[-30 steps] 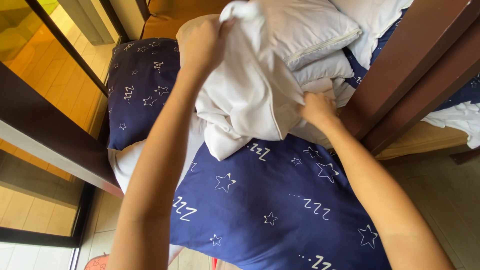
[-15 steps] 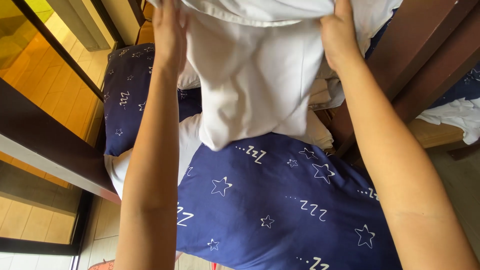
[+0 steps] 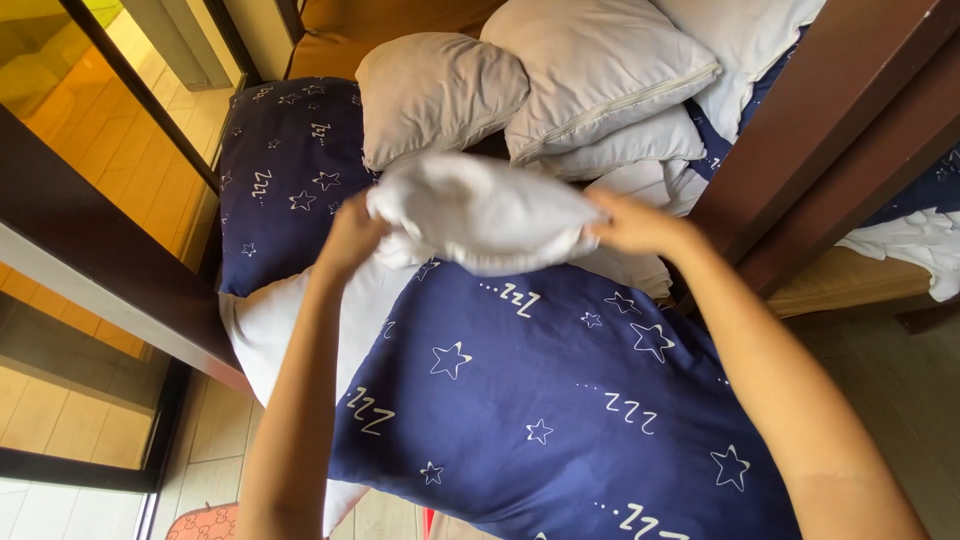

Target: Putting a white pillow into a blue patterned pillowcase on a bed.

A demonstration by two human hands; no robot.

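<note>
Bed with navy star bedding point(image 3: 560, 400): our left hand point(image 3: 350, 240) and right hand point(image 3: 630, 225) pinch the white cloth point(image 3: 480, 210), mid-fold; next needs flattening.

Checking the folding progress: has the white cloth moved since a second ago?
Yes. The white cloth, held by both hands, has come down toward the navy star-print pillow and is now bunched.

white pillow point(image 3: 485, 210): matt cloth | navy pillow point(image 3: 560, 400): smooth cloth | bed frame point(image 3: 820, 130): wood

packages: I see none | labels: none | signs: none | screens: none near my hands, only bedding
</note>
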